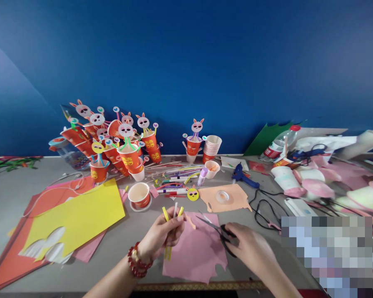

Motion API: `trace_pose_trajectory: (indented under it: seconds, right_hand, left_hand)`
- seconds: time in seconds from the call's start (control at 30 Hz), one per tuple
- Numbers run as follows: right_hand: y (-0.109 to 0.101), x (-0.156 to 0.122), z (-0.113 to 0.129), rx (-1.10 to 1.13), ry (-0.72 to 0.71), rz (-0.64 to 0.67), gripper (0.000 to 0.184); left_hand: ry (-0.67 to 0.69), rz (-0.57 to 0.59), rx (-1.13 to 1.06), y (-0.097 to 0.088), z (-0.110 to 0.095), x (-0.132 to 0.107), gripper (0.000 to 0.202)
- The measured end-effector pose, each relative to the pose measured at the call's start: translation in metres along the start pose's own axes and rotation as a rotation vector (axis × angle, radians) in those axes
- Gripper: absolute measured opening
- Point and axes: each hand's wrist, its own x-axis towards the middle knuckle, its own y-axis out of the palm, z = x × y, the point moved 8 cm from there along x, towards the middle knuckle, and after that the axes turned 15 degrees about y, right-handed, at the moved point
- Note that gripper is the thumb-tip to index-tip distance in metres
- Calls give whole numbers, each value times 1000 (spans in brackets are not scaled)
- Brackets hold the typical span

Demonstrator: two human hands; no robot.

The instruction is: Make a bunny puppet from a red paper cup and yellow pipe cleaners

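My left hand (pixel 170 227) is closed round a few thin drinking straws. Two yellow straws (pixel 165 213) and a whitish translucent one (pixel 175 210) stick up from my fingers, and yellow lengths show below. My right hand (pixel 247 240) has its fingers at the black handles of a pair of scissors (pixel 226 239). The blades point left, somewhat apart, over a pink paper sheet (pixel 194 258) with cut-out edges. Beyond my left hand lies a yellow paper animal face (pixel 192 193). An orange-red paper cup (pixel 139 195) stands behind it to the left.
Red cups with paper rabbit heads (pixel 126 142) crowd the back left. A cup stack (pixel 211 148), purple glue stick (pixel 202 176) and blue glue gun (pixel 244 177) with black cable stand or lie behind. Yellow paper (pixel 81 223) is left; a bottle (pixel 281 142) is back right.
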Motion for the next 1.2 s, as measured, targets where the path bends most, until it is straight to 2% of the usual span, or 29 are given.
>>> trace_pose_trajectory:
  seconds: [0.1,0.3,0.43,0.53,0.6,0.67,0.7,0.77,0.87,0.9,0.97,1.03,1.1,1.13,1.2]
  right_hand:
    - [-1,-6,-6,-197,15,-77,23]
    - [-5,-4,4,-339,19,-107,16]
    - [-4,6,3,-300,31,-76,5]
    - [-1,13,-9,-179,77,19,9]
    - [-1,15,-14,-75,60,102,13]
    - [-7,14,-12,-4,36,123,15]
    - [-13,13,-8,26,19,99,13]
    - [-30,7,13,92,-74,-30,8]
    - [-40,-13,72,191,-437,-130,40]
    - [-39,-20,92,185,-566,-139,45]
    - [-38,-30,121,223,-769,-176,38]
    - [-44,-32,134,361,-865,-215,29]
    - [-53,-23,134,568,-834,-213,21]
    - [-56,-13,129,688,-753,-188,17]
    - [-51,11,116,922,-510,-57,13]
  left_hand:
    - [-15,-30,-97,1,6,5,21]
    - [90,-85,-322,7,0,13,16]
    - [135,-141,-449,3,-5,15,15]
    - [129,-212,-524,-3,-3,16,11]
    - [116,-231,-566,-5,0,17,8]
    - [101,-240,-614,-5,2,18,7]
    - [92,-249,-641,-5,4,18,8]
    - [60,-288,-693,-4,8,19,14]
    - [-1,-340,-736,1,18,19,24]
    - [-14,-337,-737,4,20,19,25]
    - [-34,-294,-707,8,24,20,22]
    - [-31,-281,-633,1,26,20,15]
    - [27,-354,-510,-20,21,20,13]
    - [75,-413,-430,-34,16,19,17]
    - [221,-494,-182,-60,-6,15,23]
